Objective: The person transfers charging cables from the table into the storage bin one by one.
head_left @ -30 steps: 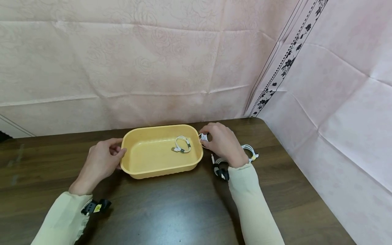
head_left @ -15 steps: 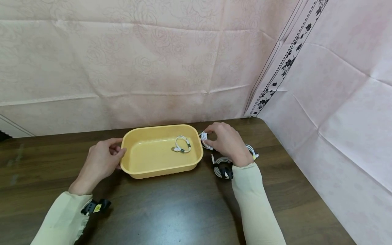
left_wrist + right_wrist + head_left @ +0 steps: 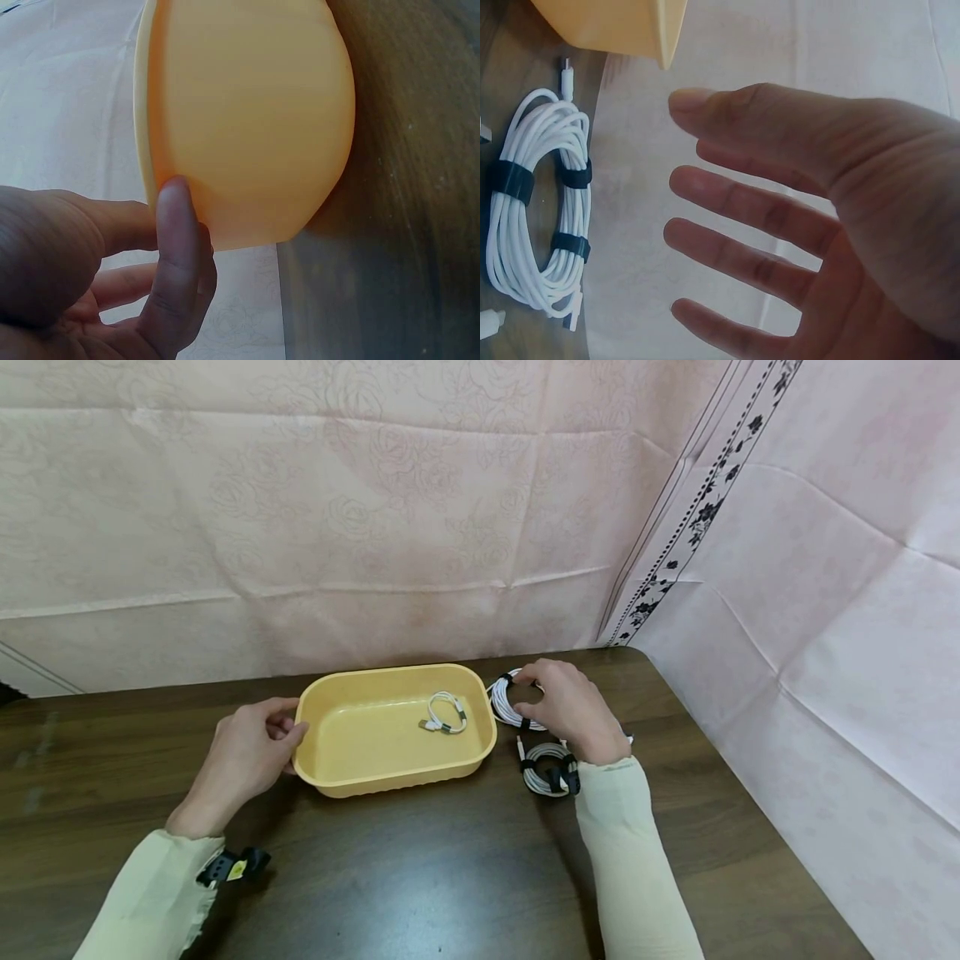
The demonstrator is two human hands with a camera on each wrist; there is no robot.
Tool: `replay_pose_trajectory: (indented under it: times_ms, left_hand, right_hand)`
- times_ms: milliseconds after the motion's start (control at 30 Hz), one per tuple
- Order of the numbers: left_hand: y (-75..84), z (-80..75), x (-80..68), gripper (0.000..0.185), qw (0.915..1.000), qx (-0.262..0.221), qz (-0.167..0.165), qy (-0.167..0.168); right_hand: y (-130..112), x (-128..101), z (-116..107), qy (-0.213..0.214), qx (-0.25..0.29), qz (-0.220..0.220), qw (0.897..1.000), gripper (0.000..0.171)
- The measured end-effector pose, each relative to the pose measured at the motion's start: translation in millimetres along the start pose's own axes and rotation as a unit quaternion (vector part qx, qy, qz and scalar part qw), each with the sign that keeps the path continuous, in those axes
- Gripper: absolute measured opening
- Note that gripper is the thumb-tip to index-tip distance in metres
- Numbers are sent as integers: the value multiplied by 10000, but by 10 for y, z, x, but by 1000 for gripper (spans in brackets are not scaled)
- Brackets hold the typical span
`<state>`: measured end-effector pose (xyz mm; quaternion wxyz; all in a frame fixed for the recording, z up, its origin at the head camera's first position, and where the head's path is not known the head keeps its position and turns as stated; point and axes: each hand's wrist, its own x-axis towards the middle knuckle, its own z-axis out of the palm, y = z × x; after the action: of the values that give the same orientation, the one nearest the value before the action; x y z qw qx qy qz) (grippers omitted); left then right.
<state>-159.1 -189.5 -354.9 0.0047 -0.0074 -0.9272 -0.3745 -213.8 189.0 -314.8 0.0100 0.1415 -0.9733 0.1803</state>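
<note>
Head view shows the left hand (image 3: 243, 760) holding the yellow tub (image 3: 395, 772), right hand (image 3: 573, 708) fingers spread over a white cable coil (image 3: 507, 710).

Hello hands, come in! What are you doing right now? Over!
Left hand holds the yellow tub by its end. Right hand open over a coiled white cable beside the tub. One small cable inside; nothing in the way.

I'm watching the right hand (image 3: 570, 706) drifting away from the tray's (image 3: 330, 777) end wall and opening up, uncovering the coiled white cable (image 3: 511, 702) now lying under its spread fingertips (image 3: 686, 180).
</note>
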Motion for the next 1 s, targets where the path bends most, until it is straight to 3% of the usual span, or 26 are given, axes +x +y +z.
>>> replay_pose_trajectory:
  times_ms: [1000]
  left_hand:
    - [-2,0,7,44,9999,-31,146,27]
  right_hand:
    - [227,-55,-88,-248,208,474,9984,45]
